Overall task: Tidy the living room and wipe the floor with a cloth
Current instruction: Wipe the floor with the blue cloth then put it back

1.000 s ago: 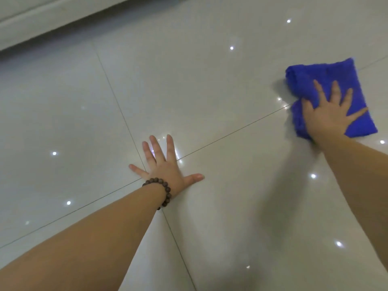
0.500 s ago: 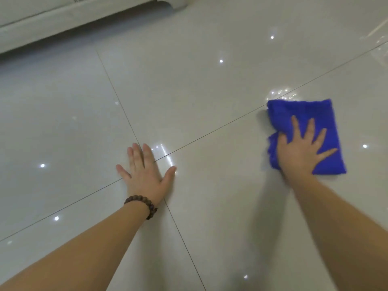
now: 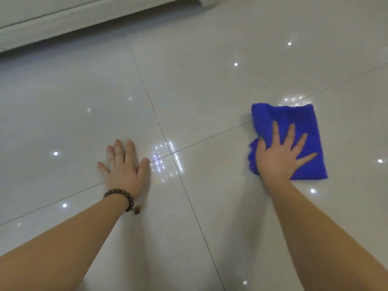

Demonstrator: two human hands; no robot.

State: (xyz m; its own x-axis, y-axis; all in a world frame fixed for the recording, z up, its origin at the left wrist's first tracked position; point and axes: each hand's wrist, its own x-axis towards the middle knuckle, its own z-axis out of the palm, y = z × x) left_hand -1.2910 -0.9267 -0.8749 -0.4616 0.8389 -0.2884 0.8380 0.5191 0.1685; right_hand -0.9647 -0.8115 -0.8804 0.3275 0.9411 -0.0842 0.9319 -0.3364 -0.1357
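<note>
A folded blue cloth [image 3: 298, 120] lies flat on the glossy pale tile floor [image 3: 210, 80] at the right. My right hand [image 3: 279, 156] presses down on its near half, fingers spread, and the cloth bunches up beside the thumb. My left hand [image 3: 123, 166] rests palm down on the bare tile just left of where two grout lines cross. Its fingers are close together and it holds nothing. A dark bead bracelet [image 3: 121, 196] circles the left wrist.
A white furniture base or skirting [image 3: 84, 19] runs along the top left, with a shadowed gap under it. Ceiling lights show as small bright spots in the tiles. Grout lines cross near the middle [image 3: 173, 153].
My right hand has slid the cloth back toward me and leftward over the floor. My left hand has shifted to the left of the grout crossing, and its fingers have drawn together.
</note>
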